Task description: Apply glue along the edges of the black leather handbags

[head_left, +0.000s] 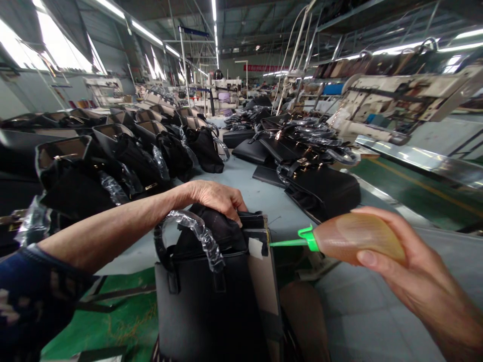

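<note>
handbag [211, 301], black, one at the near edge of the worktop [256, 186] with over a dozen more ranged behind, is gripped at its top by the left hand [215, 198], while the right hand [415, 271] clenches one amber squeeze bottle [354, 239], its green nozzle [290, 242] just beside the bag's upper corner, so work on it looks unfinished.

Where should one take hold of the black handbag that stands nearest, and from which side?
Probably by the plastic-wrapped handle, from above on the near side: it arches clear above the front of the black handbag, leaving a loop for fingers. The left hand grips the top behind it; the squeeze bottle in the right hand blocks the right side.
</note>
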{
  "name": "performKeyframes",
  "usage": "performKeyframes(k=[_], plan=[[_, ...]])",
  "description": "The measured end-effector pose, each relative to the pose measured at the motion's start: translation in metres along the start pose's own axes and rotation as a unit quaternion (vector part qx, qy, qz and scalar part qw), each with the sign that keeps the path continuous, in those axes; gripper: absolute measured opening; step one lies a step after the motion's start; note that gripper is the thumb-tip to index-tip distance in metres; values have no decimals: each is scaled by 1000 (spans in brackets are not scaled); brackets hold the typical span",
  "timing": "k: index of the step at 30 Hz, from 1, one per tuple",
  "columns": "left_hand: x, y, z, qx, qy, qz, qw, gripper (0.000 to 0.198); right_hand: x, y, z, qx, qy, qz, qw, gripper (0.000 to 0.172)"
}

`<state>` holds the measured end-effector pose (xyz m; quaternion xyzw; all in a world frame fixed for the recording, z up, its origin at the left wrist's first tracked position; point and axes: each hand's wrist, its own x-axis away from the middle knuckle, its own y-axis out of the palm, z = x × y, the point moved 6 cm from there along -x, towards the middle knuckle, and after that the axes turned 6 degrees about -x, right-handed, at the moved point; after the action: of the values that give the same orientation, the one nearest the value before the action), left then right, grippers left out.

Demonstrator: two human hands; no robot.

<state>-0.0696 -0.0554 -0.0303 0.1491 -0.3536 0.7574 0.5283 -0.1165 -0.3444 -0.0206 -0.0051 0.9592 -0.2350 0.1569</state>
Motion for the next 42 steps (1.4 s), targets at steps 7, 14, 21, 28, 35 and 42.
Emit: performKeyframes(k=[7, 14, 21, 28, 35, 42], plan=[[0, -2, -4, 2, -5, 10, 1000, 29, 5, -1, -1, 11, -5, -12, 1000, 52], [2, -6, 2, -37, 7, 24, 999, 31, 10, 1, -2, 15, -10, -21, 1000, 50], [4, -6, 3, -23, -4, 19, 1000, 34, 12, -1, -3, 49, -11, -37, 998, 49], [4, -7, 3, -13, -9, 11, 1000, 34, 17, -2, -2, 35, -3, -44, 998, 49], [1, -9, 3, -31, -5, 22, 999, 34, 24, -2, 3, 38, 0, -53, 998, 47], [-1, -9, 0, -20, -11, 21, 1000, 32, 31, -5, 10, 39, 15, -51, 998, 51]])
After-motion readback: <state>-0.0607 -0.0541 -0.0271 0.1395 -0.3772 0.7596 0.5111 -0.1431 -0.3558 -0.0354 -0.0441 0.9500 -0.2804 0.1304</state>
